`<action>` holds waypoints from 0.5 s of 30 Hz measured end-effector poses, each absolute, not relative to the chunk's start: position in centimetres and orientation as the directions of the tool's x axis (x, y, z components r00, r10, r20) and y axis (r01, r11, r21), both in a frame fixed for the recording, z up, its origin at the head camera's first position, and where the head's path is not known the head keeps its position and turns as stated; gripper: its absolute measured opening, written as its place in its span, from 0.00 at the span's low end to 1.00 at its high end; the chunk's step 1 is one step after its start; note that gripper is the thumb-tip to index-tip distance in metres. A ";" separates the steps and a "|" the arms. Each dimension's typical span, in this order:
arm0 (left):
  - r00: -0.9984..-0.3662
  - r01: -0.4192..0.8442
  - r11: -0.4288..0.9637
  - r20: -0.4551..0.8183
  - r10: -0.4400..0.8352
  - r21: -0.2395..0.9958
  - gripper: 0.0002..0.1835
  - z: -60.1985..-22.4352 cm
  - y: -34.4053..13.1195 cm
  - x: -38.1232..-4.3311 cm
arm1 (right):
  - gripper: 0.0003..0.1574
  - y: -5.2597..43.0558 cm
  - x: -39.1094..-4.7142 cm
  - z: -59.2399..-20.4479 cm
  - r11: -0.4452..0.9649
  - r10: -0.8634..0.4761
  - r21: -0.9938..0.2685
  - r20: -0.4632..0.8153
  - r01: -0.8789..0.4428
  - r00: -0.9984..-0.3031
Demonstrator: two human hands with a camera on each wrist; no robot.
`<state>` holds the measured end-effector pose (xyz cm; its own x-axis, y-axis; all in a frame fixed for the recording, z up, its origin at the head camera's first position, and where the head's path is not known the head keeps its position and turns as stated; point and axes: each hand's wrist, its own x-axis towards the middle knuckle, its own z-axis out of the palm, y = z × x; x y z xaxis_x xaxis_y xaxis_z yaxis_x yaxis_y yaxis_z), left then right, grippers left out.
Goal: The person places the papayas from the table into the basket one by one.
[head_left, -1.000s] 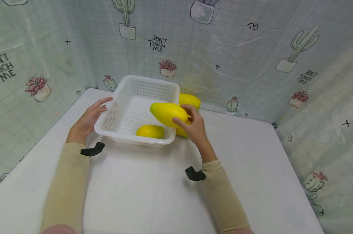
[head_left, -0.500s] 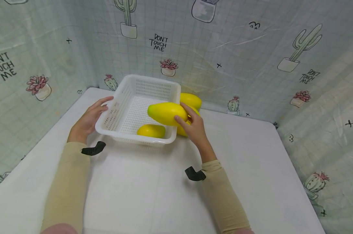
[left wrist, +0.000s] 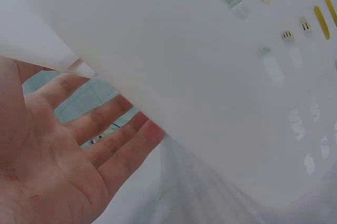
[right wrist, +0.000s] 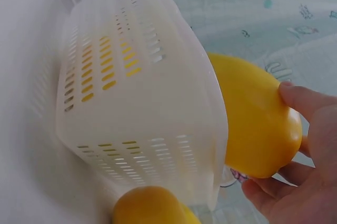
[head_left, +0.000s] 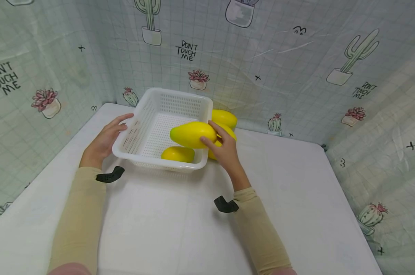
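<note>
Your hands are apart. Your left hand (head_left: 102,143) rests, fingers extended, against the left rim of the white basket (head_left: 180,102). Your right hand (head_left: 226,149) grips the yellow fruit (head_left: 191,135) by its right end, over the basket's right side. A second fruit (head_left: 178,154) lies inside; further fruits (head_left: 225,118) lie beside the basket.

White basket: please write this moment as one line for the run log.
Right hand: grips yellow fruit above white basket; left hand: touches basket's left side; inside: another yellow fruit; beside basket: more yellow fruits
</note>
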<state>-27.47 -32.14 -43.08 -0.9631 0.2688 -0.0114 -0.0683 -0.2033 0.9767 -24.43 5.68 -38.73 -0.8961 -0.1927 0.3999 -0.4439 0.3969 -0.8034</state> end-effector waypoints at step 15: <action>-0.963 -0.066 -0.199 -0.010 0.270 0.978 0.26 -42.9 -32.2 -27.4 | 0.36 4.8 -24.3 -38.6 0.405 -0.195 -0.809 0.378 -0.425 -0.905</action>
